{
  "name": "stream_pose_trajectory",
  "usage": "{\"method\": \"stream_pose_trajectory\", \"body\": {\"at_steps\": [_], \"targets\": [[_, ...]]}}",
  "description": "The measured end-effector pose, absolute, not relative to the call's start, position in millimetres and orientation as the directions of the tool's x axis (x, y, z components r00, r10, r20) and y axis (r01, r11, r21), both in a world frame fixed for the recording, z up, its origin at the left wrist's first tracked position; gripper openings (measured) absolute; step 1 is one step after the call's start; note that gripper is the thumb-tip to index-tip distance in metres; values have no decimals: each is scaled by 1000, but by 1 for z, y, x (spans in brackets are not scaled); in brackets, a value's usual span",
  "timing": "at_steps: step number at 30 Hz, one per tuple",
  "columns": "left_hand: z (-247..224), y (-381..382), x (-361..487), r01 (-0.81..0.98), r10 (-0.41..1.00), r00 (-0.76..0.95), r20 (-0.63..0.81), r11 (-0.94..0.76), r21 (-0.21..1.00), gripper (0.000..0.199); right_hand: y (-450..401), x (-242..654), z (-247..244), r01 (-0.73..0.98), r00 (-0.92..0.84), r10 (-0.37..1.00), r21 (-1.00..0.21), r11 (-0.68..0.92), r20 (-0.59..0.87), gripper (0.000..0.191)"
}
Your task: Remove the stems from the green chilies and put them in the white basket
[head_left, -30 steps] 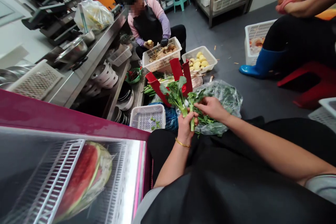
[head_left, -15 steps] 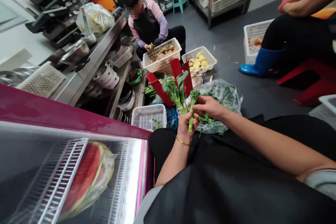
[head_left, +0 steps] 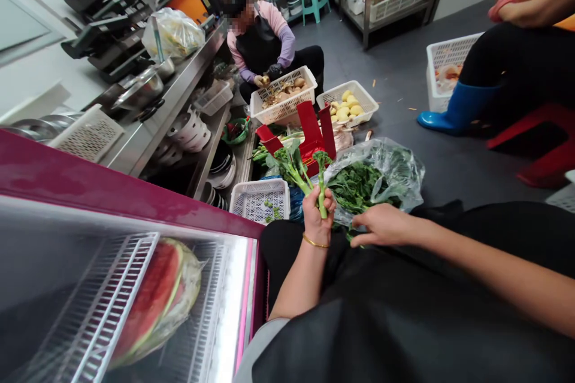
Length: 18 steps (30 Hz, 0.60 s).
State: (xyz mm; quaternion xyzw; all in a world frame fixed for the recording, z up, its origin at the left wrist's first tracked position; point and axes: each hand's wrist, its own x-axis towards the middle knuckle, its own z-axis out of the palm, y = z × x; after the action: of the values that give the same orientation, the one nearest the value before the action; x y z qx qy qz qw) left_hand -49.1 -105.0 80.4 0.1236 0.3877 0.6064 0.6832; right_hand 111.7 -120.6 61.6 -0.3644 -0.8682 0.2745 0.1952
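Observation:
My left hand [head_left: 318, 215] is closed around stalks of broccolini [head_left: 322, 188], with thick pale-green stems and small dark heads; a leafier stalk leans to the left. My right hand [head_left: 381, 226] is lower and to the right, thumb and forefinger apart. A bit of green leaf [head_left: 351, 233] shows by its fingertips, and I cannot make out whether they touch it. Just beyond this hand, an open clear plastic bag [head_left: 406, 173] holds leafy greens [head_left: 359, 184]. Behind the stalks stands a red plastic holder [head_left: 309, 125] with upright panels.
A white basket [head_left: 260, 188] with a few green pieces stands left of my hands. Farther off, a co-worker [head_left: 260, 36] handles potatoes over a crate [head_left: 283, 109]; peeled ones fill another basket [head_left: 372, 105]. A fridge with watermelon [head_left: 157, 299] is at left. Another person's blue boot [head_left: 462, 111] is right.
My right hand has left the broccolini and moved down and right, beside the bag. My left hand still grips the stalks. The view has shifted slightly.

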Motion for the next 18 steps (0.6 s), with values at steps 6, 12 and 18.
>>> {"method": "stream_pose_trajectory", "body": {"at_steps": [6,12,18], "targets": [[77,-119,-37,-711,920,83,-383,324,624,28,-62,102,99,315,-230,971,-939,139,66,36],[69,-120,-33,-518,932,-250,-264,102,849,40,-107,80,80,445,-175,925,-811,380,337,38],[61,-121,-38,-252,927,-372,-46,-53,966,35,-119,116,77,572,-520,853,-759,311,-42,40]]}}
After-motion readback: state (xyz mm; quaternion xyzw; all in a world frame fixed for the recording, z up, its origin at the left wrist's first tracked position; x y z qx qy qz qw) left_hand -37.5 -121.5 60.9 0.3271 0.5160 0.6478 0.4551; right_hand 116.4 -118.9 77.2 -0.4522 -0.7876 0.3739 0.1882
